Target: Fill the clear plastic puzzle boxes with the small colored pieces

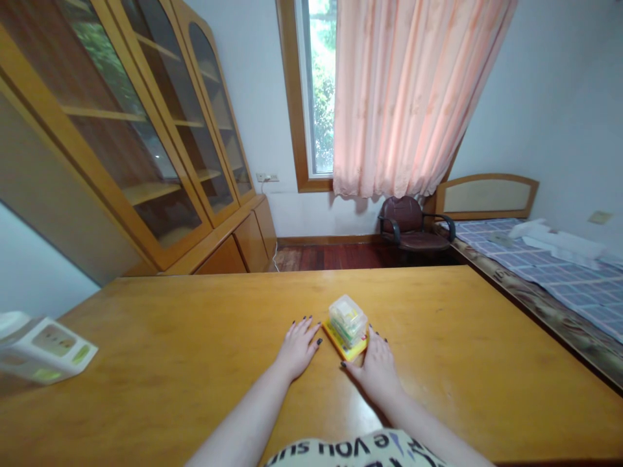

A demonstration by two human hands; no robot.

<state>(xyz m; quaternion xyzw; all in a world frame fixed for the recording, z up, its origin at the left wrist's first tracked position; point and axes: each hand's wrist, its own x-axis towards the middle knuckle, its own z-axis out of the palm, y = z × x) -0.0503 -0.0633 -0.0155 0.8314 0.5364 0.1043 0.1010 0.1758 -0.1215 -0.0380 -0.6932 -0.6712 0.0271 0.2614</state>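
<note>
A small clear plastic box with a white and yellow item inside sits on a flat yellow package on the wooden table. What exactly the package is I cannot make out. My left hand lies flat on the table to the left of it, fingers spread, holding nothing. On the other side, my right hand rests at the package's right edge, thumb stretched toward its near corner. Its fingers are apart and not wrapped round anything; whether they touch the package I cannot tell.
A white plastic container lies at the table's left side. Beyond the far edge stand a glass-door cabinet and a dark red office chair. A bed with a checked sheet is on the right.
</note>
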